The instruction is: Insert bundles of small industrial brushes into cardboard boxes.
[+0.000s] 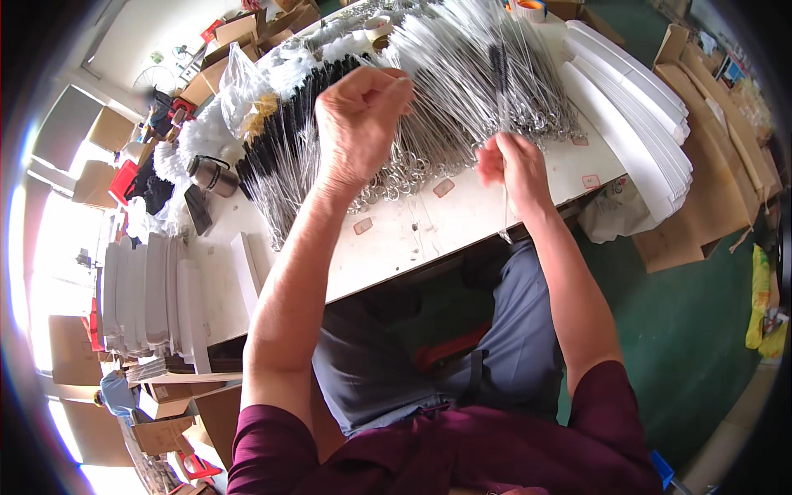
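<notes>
My left hand (359, 124) is raised over the white table (396, 235), fingers curled closed around the thin wire handles of several brushes (429, 91) from the big heap. My right hand (511, 169) sits near the table's front edge, pinching a single black-bristled wire brush (498, 70) whose stem (505, 210) runs down past the fingers. The heap of ring-ended wire brushes (396, 177) spreads across the table behind both hands, with white-bristled ones at the far side and black-bristled ones (280, 124) to the left.
Stacks of flat white card sleeves lie at the right (635, 107) and at the left (148, 293). A metal cup (210, 175) stands at the left of the heap. Cardboard boxes (693, 181) line the green floor at right; tape rolls (530, 8) sit at the back.
</notes>
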Available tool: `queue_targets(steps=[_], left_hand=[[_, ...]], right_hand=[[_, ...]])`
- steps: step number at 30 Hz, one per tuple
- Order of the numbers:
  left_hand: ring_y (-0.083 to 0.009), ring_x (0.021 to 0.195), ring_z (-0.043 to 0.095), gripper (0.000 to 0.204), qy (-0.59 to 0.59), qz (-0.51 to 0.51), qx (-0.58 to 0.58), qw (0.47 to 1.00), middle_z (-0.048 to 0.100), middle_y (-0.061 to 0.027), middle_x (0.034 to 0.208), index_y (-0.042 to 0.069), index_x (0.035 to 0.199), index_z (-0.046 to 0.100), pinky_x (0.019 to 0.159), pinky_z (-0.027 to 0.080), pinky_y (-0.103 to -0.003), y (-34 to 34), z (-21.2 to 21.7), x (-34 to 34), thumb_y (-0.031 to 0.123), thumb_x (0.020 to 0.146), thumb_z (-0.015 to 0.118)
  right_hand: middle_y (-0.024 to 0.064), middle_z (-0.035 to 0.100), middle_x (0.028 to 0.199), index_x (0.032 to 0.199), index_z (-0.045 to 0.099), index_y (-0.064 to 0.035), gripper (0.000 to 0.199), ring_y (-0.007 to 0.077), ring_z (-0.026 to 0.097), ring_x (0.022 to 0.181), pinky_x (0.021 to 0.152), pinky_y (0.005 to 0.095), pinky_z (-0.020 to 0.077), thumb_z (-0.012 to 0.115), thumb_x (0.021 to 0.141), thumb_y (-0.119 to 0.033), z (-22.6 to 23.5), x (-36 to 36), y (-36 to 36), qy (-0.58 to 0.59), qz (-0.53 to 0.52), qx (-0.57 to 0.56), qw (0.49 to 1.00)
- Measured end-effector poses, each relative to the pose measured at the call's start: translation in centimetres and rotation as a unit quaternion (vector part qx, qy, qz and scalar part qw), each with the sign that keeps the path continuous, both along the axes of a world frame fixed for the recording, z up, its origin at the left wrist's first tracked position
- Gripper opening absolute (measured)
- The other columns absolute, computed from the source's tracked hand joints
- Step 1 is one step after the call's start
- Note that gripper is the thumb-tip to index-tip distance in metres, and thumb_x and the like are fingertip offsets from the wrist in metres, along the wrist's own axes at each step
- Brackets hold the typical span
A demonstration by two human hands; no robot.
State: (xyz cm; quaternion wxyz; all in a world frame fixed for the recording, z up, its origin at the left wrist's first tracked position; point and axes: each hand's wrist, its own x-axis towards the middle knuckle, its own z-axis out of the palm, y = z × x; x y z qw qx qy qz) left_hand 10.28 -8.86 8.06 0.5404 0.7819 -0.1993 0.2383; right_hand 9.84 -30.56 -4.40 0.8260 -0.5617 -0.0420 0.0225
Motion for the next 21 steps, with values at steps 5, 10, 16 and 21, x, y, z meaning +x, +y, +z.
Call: queue_targets(steps=[5,10,16,21], left_hand=[[-0.0213,0.084,0.075,0.015,-0.004,-0.048,-0.137,0.989,0.075,-0.0197,0.093,-0.006,0.092,0.071,0.072,0.066,-0.035,2.2,3.8,0.1,0.007,0.096,0.065],[-0.0269,0.089,0.077,0.014,-0.038,-0.073,-0.166,0.983,0.075,-0.0196,0.095,-0.004,0.091,0.07,0.077,0.066,-0.038,6.0,8.3,-2.4,0.003,0.099,0.061],[-0.0344,0.103,0.073,0.026,0.05,-0.119,-0.123,0.984,0.071,-0.0297,0.112,-0.008,0.106,0.067,0.086,0.059,-0.041,11.5,13.4,-6.7,0.012,0.103,0.051],[-0.0331,0.1,0.073,0.033,0.128,-0.203,-0.125,0.963,0.067,-0.0337,0.119,-0.009,0.108,0.065,0.082,0.059,-0.04,11.3,12.3,-9.5,0.017,0.106,0.045]], right_hand=[[0.0271,0.066,0.119,0.1,0.056,0.0038,0.026,0.0361,0.07,0.105,0.097,0.0474,0.0589,0.048,0.108,-0.019,0.2,6.2,2.1,0.045,0.015,0.093,0.995],[0.0277,0.067,0.113,0.105,0.06,0.0093,0.03,0.0346,0.071,0.1,0.091,0.0462,0.0619,0.049,0.106,-0.019,-1.2,7.6,2.9,0.035,-0.029,0.081,0.996],[0.0259,0.071,0.105,0.1,0.06,0.0081,0.036,0.0333,0.075,0.092,0.079,0.0422,0.0656,0.046,0.11,-0.023,1.8,5.4,1.9,-0.071,-0.024,-0.013,0.997],[0.0234,0.071,0.115,0.101,0.062,0.0014,0.035,0.03,0.073,0.104,0.095,0.0432,0.0602,0.042,0.112,-0.024,7.1,0.4,3.2,-0.151,0.188,-0.066,0.968]])
